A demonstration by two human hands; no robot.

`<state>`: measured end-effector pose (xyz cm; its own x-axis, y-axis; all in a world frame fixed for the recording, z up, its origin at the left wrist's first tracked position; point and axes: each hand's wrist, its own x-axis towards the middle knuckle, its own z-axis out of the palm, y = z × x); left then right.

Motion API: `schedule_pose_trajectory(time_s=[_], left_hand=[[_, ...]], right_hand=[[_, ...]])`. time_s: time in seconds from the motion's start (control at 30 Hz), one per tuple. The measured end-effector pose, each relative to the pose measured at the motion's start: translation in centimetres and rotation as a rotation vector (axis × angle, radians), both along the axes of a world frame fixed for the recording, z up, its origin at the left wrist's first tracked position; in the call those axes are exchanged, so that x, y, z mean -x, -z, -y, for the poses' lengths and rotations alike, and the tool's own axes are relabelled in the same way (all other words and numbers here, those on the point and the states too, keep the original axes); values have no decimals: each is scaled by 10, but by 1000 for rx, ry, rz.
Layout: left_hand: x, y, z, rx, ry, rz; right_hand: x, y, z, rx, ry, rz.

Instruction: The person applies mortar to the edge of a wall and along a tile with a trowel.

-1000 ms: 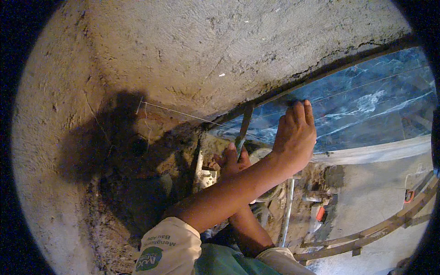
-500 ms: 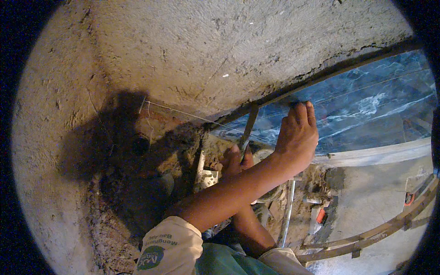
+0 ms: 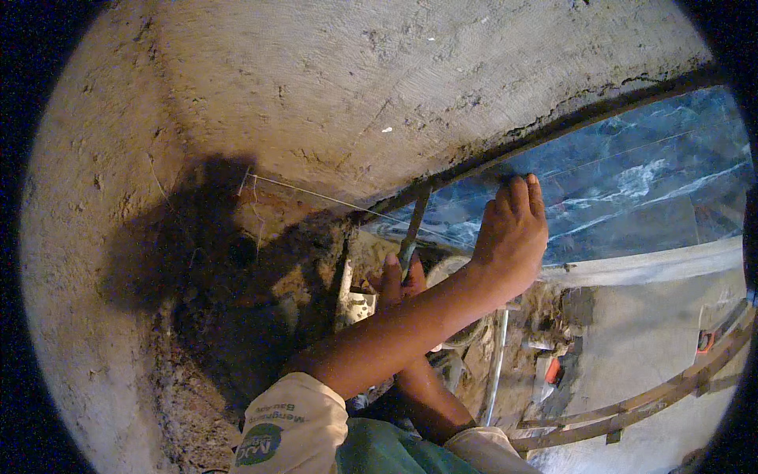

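Note:
My left arm crosses over the right one. Its hand, my left hand (image 3: pixel 513 225), is closed, fingers bent together, in front of the blue marbled tiles (image 3: pixel 632 182) along the wall. What its fingertips hold, if anything, is hidden. My right hand (image 3: pixel 401 280), partly behind the left forearm, grips a narrow, dark, bar-like tool (image 3: pixel 417 221). The tool stands tilted, its upper end by the left end of the tiles, close under the rough wall. A thin taut string (image 3: pixel 308 192) runs from the left wall corner past the tool and across the tiles.
A round bucket (image 3: pixel 454 272) stands behind my forearm. A rough plaster wall (image 3: pixel 355 87) rises ahead. At lower right are a thin pale pipe (image 3: pixel 497 367), an orange-and-white tool (image 3: pixel 550 371) and long wooden rails (image 3: pixel 632 415). A dark round hole (image 3: pixel 242 250) shows at left.
My right hand and the bar-like tool have shifted a little to the left, away from the tiles. My left hand has stayed in place.

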<state>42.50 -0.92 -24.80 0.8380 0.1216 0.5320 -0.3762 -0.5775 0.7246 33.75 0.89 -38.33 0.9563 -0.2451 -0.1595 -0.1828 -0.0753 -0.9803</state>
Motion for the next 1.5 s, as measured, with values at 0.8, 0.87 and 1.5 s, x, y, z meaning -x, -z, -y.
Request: schedule_pose_trajectory(time_s=[0.8, 0.87, 1.5], left_hand=[[-1, -2, 0, 20, 57, 11], [0, -2, -2, 31, 69, 1], [-10, 0, -19, 41, 115, -22]], right_hand=[[-8, 18, -13, -144, 21, 70], [-5, 18, -12, -99, 10, 82], [55, 2, 110, 439, -471, -157]])
